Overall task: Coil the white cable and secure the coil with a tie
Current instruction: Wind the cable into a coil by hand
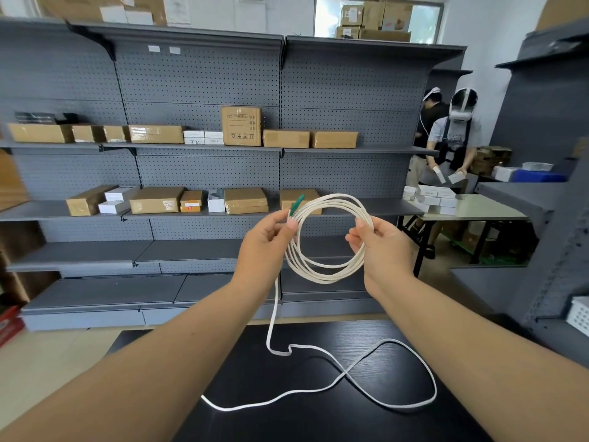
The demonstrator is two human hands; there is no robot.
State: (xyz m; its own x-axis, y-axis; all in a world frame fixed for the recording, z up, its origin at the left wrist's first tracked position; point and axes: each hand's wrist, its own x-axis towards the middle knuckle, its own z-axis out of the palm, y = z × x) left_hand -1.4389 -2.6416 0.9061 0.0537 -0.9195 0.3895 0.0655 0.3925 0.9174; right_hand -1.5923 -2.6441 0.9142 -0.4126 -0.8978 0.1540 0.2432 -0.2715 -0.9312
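both hands' fingers curl round the white cable [331, 237] coil — left [271, 240], right [382, 244].

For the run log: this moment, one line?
coiling | left hand pinches coil | right hand grips coil | cable tail loose on table

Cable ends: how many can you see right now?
1: the green-tipped end sticks up from the coil at the left hand; the other may hang hidden off the table.

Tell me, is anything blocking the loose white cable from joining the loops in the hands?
Nothing visible blocks it. The loose white cable lies bare on the black table, crossing itself once, and rises freely toward the left hand.
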